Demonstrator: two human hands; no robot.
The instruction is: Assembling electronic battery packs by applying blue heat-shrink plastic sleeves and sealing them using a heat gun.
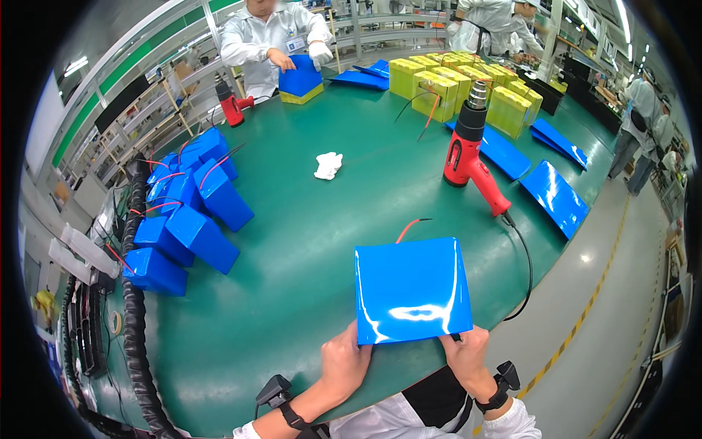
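A battery pack in glossy blue wrap (409, 285) is at the near edge of the table, with a red wire (409, 230) sticking out behind its far edge. My left hand (346, 358) grips its near left corner, and my right hand (468, 355) has hold of the near right corner. Most of my fingers are hidden behind or under the pack. Beyond it, to the right, a red and black heat gun (468, 150) stands upright with its nozzle pointing up and its cable trailing toward the near right edge.
Several blue-wrapped packs (208, 238) with red wires stand at left beside a black ribbed hose (135, 314). Several yellow packs (512, 110) and flat blue sleeves (556, 197) occupy the far right. A crumpled white cloth (328, 165) lies mid-table. Across from me, a co-worker (274, 36) handles a half-sleeved pack near another heat gun (232, 108).
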